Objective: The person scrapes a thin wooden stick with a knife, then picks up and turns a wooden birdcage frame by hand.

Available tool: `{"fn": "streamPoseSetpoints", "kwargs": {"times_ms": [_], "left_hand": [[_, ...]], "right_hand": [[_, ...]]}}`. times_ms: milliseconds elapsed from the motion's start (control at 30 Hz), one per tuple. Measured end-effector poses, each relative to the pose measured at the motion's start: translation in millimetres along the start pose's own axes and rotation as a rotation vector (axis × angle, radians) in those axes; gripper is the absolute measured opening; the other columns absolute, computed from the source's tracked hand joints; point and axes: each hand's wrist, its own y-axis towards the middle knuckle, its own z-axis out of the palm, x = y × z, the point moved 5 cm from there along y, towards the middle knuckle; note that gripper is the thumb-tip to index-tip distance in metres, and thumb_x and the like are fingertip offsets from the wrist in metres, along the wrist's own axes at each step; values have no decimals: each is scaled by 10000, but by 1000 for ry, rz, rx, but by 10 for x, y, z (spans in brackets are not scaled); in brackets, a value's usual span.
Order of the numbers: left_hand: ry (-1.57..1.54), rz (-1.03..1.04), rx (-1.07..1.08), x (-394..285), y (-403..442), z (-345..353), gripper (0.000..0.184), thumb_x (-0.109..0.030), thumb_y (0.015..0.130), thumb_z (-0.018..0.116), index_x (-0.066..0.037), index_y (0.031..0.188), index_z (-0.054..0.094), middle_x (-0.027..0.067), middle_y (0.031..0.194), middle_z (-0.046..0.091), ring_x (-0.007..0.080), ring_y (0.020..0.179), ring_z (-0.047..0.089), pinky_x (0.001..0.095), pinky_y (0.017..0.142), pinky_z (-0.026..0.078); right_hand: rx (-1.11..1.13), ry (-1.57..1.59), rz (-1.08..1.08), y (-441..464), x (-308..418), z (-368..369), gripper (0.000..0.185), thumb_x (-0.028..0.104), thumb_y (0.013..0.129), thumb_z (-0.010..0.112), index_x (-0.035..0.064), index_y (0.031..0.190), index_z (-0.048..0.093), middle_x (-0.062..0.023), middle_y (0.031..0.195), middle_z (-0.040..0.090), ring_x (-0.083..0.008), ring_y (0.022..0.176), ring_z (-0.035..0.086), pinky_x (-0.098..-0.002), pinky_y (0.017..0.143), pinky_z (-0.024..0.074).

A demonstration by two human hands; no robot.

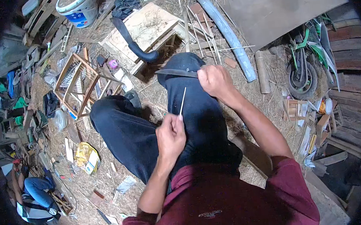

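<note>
Slender stick (183, 99) is held out over the dark trousers (199, 115) of the lap, its free end aimed away from the body, toward the top of the view. Its long axis is set roughly along the thigh, with the far tip leaned slightly to the right. By the left hand (170, 135) it is pinched close, between thumb and fingers, the remaining fingers being curled in; the near end is covered, so how much is enclosed cannot be told.

The stick is seen as pale cream, straight and very thin, shown up brightly against the dark cloth; its surface is too small to be made out.

In the right hand (215, 81) a knife (175, 73) is gripped, the fist closed firmly and the handle hidden. Its dark blade is pointed left, crosswise to the stick's line, above the knee; a gap is seen between blade and stick tip.

Beyond the knees, a large blade with a dark handle (143, 52) is rested on a wooden block (151, 20). More thin sticks (206, 33) are scattered beside a greyish pole (227, 36).
</note>
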Motion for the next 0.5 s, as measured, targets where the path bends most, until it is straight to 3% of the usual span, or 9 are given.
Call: {"fn": "streamPoseSetpoints", "kwargs": {"times_ms": [200,233,333,367,467,500], "left_hand": [[-291,-162,78,81,76,57,163,-103,974,547,-20,833,552,-49,569,456,1,515,373,204,454,275],[-368,-206,122,63,161,85,167,-117,982,536,-19,847,558,-44,567,464,6,500,377,207,445,277],[-481,-267,232,-48,337,76,205,-184,1008,495,-18,915,573,-17,568,494,39,413,387,223,379,286],[-523,-289,247,-72,367,75,209,-191,1008,495,-18,921,573,-14,569,494,45,399,383,225,368,286],[-615,-336,311,-61,428,101,238,-231,1012,488,-19,943,571,-5,579,495,57,362,370,222,342,288],[-653,-351,321,-24,439,121,242,-237,1012,487,-20,944,571,-4,582,497,56,360,368,220,342,287]], "right_hand": [[-18,208,19,-48,-20,-75,412,267,868,417,-40,663,598,-318,727,588,-501,724,591,-558,685,474],[-31,258,-118,-37,-78,-34,481,314,951,384,-19,674,594,-220,598,587,-405,568,576,-485,553,457],[29,875,476,-55,-349,62,599,431,1030,301,25,696,588,-49,515,488,-201,448,475,-340,450,390],[44,954,520,-66,-471,63,672,529,1035,223,51,758,607,48,552,395,-63,459,374,-223,441,326],[-63,880,549,-109,-470,-168,683,567,1015,289,16,817,643,33,557,434,-72,466,401,-232,444,327],[-67,818,522,-112,-508,-192,682,567,1008,329,22,746,644,25,553,453,-91,475,425,-259,460,339]]}}
